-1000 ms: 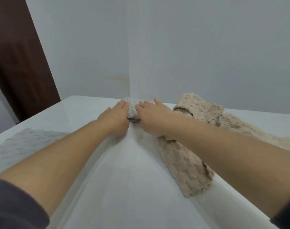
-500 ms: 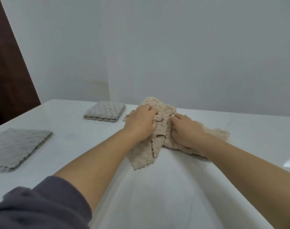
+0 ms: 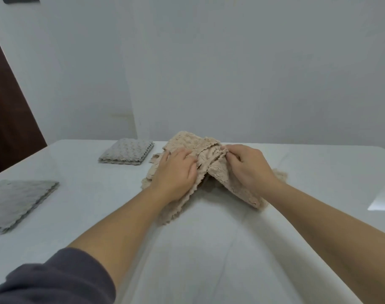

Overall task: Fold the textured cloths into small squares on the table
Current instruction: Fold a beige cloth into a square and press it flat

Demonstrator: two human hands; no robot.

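Beige cloth (image 3: 209, 153) lies bunched on the surface (image 3: 209, 249), directly under and between my hands. My left hand (image 3: 176, 172) curls its fingers into the left layers. My right hand (image 3: 248, 167) pinches a scalloped edge just beside the left fingertips. The raised ridge between them runs away from me, a flap falling to each side, so both hands sit equally near it. Left of my left hand sits a folded grey cloth (image 3: 126, 152); a second grey cloth (image 3: 18, 202) lies further left, nearer me. No label or writing shows.
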